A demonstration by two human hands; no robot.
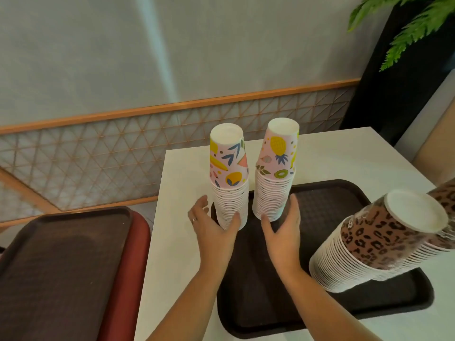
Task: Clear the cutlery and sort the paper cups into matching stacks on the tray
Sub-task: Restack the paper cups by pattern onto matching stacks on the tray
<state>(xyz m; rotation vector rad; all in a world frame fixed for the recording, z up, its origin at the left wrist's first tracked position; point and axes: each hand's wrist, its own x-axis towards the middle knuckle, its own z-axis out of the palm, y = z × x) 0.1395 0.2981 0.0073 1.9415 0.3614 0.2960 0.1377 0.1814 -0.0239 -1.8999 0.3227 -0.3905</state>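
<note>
Two tall upside-down stacks of pink fruit-print paper cups stand at the far left of a dark brown tray (pixel 327 210). My left hand (pixel 213 226) wraps the base of the left fruit stack (pixel 229 178). My right hand (pixel 283 230) wraps the base of the right fruit stack (pixel 275 175). A tall stack of leopard-print cups (pixel 374 242) stands at the tray's right edge, with a second leopard stack (pixel 445 195) partly hidden behind it. No cutlery is in view.
The tray lies on a white table (pixel 344 156). To the left, a brown tray (pixel 56 267) rests on a red tray (pixel 138 242). A lattice wall panel (pixel 98 153) runs behind, and a fern (pixel 413 25) in a black planter stands at the back right.
</note>
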